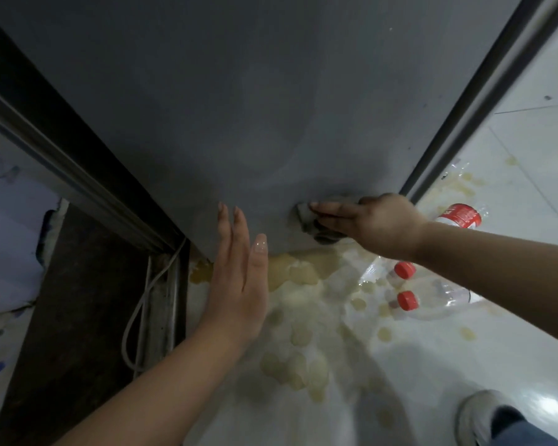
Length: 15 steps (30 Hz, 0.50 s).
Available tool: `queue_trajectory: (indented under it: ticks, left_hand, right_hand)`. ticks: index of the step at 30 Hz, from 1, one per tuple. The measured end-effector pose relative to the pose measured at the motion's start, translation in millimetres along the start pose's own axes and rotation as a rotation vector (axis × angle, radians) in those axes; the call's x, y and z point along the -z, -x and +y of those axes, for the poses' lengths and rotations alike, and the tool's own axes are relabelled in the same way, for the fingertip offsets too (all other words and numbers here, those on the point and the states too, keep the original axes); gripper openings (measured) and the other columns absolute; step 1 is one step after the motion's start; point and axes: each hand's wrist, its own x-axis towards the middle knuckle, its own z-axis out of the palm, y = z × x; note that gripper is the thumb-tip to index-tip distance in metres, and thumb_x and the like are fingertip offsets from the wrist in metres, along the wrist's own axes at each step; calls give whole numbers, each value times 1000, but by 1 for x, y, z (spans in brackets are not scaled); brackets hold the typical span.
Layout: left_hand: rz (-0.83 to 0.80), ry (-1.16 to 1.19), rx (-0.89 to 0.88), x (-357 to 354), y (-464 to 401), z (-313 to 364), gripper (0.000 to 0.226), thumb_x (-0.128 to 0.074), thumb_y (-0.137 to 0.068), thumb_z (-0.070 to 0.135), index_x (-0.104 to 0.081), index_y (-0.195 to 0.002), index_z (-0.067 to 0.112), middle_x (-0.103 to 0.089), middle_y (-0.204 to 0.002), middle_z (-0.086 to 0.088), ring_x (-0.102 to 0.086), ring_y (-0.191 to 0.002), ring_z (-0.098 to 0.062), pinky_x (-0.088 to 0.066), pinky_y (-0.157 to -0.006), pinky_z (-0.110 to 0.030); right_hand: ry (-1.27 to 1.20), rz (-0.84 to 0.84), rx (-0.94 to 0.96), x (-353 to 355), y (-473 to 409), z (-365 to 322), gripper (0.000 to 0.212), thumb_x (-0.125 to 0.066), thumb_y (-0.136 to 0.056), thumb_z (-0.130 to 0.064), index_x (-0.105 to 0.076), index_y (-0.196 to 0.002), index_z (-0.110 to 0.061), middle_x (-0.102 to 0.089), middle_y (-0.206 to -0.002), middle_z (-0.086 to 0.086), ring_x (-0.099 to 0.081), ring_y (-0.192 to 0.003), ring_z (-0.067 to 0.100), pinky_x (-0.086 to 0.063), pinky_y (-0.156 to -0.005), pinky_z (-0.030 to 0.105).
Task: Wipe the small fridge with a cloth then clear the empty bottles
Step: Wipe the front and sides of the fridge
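Note:
The grey side of the small fridge (239,107) fills the upper view. My right hand (377,223) presses a grey cloth (316,225) flat against the panel near its lower right corner, fingers straight. My left hand (239,268) rests open with straight fingers against the panel's lower edge. On the white floor to the right lie clear empty bottles: one with a red label (461,215) and two with red caps (432,297), partly hidden behind my right forearm.
Yellowish spill patches (297,317) spread over the white tiled floor below the fridge. A white cable (142,310) hangs along a dark frame at the left. A shoe (477,416) stands at the bottom right.

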Motion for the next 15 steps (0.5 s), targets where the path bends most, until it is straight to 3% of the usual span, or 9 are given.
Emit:
queue_trajectory:
  ticks: [2, 5, 9, 12, 15]
  left_hand:
    - [4, 23, -21, 2, -2, 5, 67, -14, -83, 49, 2, -143, 24, 17, -140, 24, 18, -102, 42, 7, -86, 13]
    - [20, -11, -111, 6, -8, 13, 69, -16, -85, 54, 3, -143, 23, 18, -139, 24, 19, -109, 38, 8, -90, 11]
    - [48, -176, -269, 14, -20, 23, 64, -10, -83, 55, 11, -134, 25, 21, -141, 20, 19, -130, 15, 10, -104, -1]
    - [67, -238, -338, 15, -25, 26, 59, -12, -87, 49, 11, -134, 20, 20, -142, 16, 16, -133, 7, 10, -106, -5]
    - [46, -255, -338, 11, -23, 24, 59, -12, -87, 49, 12, -133, 21, 21, -140, 17, 19, -131, 12, 11, -104, -3]
  right_hand:
    - [19, 169, 9, 17, 9, 14, 36, -48, -84, -9, -70, -110, -21, -63, -123, -7, -61, -52, 23, -46, -40, 22]
    - [47, 365, 42, 47, 6, 26, 37, -39, -92, -6, -63, -119, -16, -51, -133, -3, -65, -59, 26, -52, -45, 31]
    - [-3, 479, 31, 51, -13, 19, 35, -34, -96, -10, -51, -126, -17, -43, -136, -1, -68, -66, 29, -54, -50, 33]
    - [-36, 420, 59, 23, -23, 3, 40, -43, -89, -4, -61, -122, -18, -55, -133, 0, -61, -56, 27, -51, -44, 30]
    - [-83, 162, 34, -10, -30, -18, 40, -46, -86, -13, -64, -121, -23, -64, -123, -3, -63, -59, 29, -46, -43, 26]
